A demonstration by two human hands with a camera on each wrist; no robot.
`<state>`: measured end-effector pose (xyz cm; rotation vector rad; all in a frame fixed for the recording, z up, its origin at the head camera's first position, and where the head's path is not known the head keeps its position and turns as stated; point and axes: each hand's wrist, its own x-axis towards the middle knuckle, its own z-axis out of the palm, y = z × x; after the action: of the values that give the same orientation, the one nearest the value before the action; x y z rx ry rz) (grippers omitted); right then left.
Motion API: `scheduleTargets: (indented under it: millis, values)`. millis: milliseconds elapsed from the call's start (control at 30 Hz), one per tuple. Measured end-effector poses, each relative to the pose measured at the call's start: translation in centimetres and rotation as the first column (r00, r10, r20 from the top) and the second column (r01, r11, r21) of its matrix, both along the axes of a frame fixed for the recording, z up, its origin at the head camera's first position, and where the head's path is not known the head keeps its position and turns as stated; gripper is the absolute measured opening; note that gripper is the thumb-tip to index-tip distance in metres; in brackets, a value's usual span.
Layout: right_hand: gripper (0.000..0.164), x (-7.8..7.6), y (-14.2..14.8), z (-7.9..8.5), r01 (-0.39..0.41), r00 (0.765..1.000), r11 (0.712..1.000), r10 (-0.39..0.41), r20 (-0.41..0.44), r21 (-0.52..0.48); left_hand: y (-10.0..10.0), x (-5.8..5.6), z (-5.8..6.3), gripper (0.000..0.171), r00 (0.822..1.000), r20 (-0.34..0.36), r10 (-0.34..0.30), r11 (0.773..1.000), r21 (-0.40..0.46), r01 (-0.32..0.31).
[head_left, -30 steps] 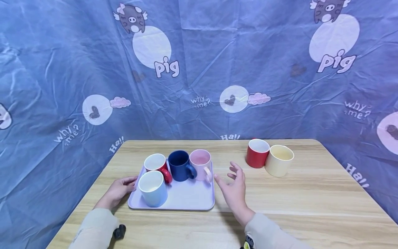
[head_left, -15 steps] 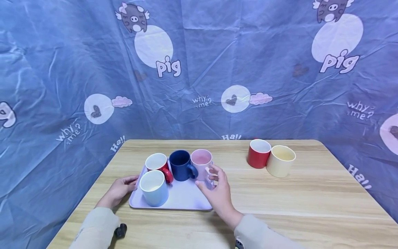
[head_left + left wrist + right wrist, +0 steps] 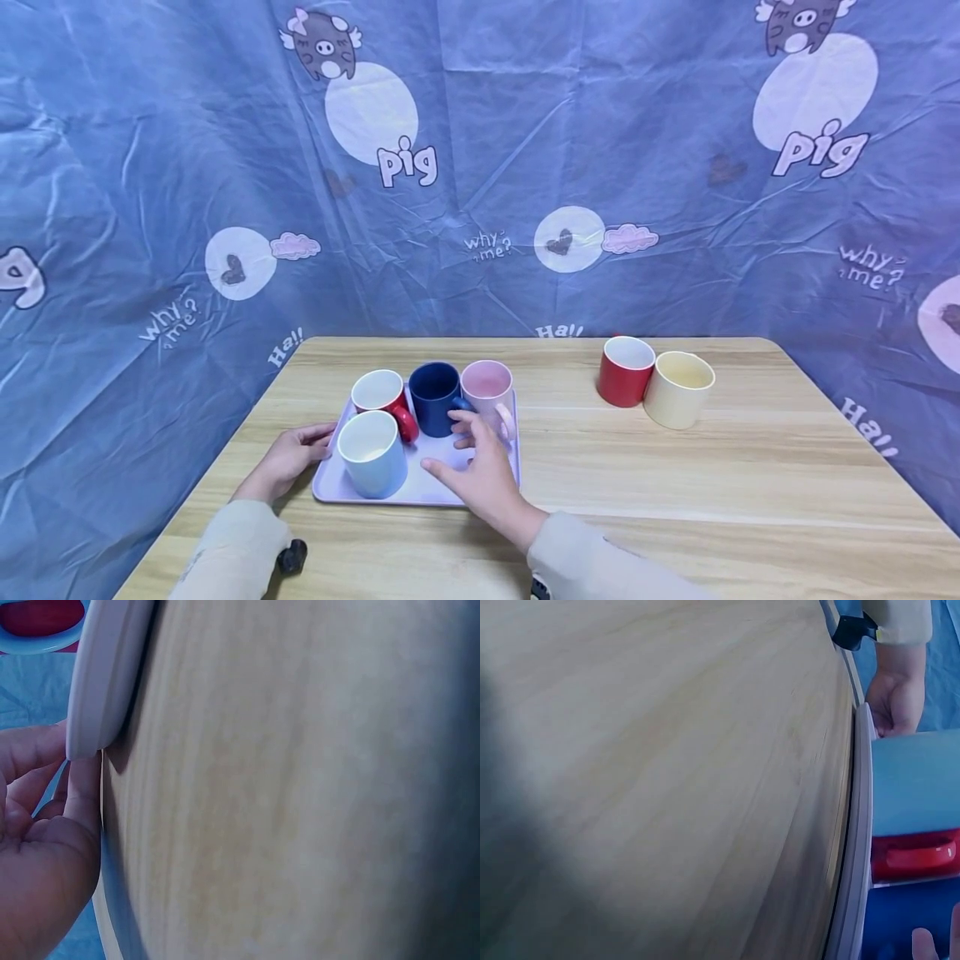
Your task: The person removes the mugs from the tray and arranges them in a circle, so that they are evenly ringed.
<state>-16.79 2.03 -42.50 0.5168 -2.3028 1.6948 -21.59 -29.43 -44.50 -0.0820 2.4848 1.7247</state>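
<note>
My left hand [image 3: 283, 465] pinches the left rim of a lilac tray [image 3: 427, 493]; in the left wrist view fingers lie on both sides of the tray's edge [image 3: 94, 697]. On the tray stand a light blue mug [image 3: 372, 467], a red mug with white inside [image 3: 400, 408], a navy mug [image 3: 433, 412] and a pink mug [image 3: 483, 408]. My right hand [image 3: 480, 471] hovers over the tray's right half with fingers spread and slightly bent, holding nothing. Its fingertips overlap the navy mug's handle in the head view and partly cover the pink mug.
A second red mug [image 3: 624, 379] and a cream mug [image 3: 677, 400] stand side by side at the back right of the wooden table [image 3: 750, 500]. Behind the table hangs a blue printed cloth [image 3: 480, 183].
My right hand has moved left, from beside the tray past the pink mug's handle to over the tray's right half. The left hand stays at the tray's rim, and the mugs have not moved.
</note>
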Motion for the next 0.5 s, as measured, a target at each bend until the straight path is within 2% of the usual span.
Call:
scheduleTargets:
  millis: [333,500]
  values:
    - [0.070,-0.4,-1.8,0.3,-0.120,0.988,0.989,0.111,0.103,0.091,0.1,0.1,0.2,0.050,1.000,0.006,0.002,1.000,-0.005,-0.002]
    - [0.073,-0.7,-2.8,0.4,-0.150,0.985,0.983,0.139,0.101,0.110,0.1,0.1,0.2,0.049,1.000,0.011,0.001,1.000,0.004,-0.001]
